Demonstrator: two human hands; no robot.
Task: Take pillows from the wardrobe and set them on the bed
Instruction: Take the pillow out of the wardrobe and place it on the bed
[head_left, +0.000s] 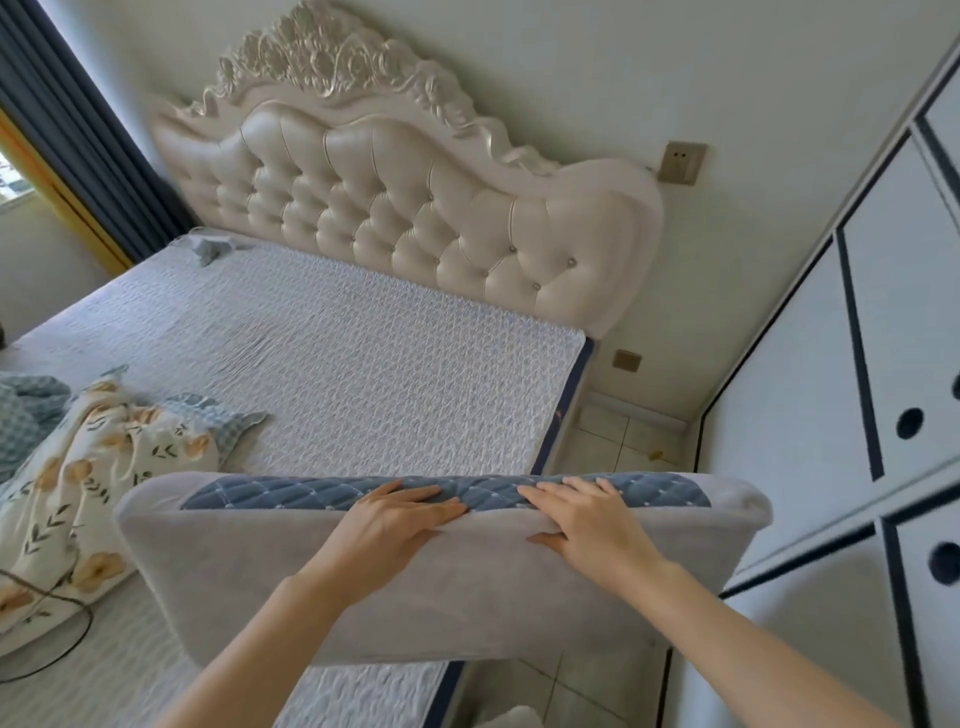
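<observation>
Two bare hands grip a long grey pillow (426, 587) with a quilted blue panel, holding it in the air over the near edge of the bed (332, 353). The left hand (395, 525) and right hand (587, 525) sit side by side on the pillow's top edge, fingers (415, 496) spread over the blue panel and thumbs pressed to the grey side, clamped on it. A floral pillow (88, 493) lies on the mattress to the left, beside a checked blue cloth (31, 410). A tufted cream headboard (415, 208) stands against the wall. White wardrobe (883, 364) doors with dark trim stand at right.
</observation>
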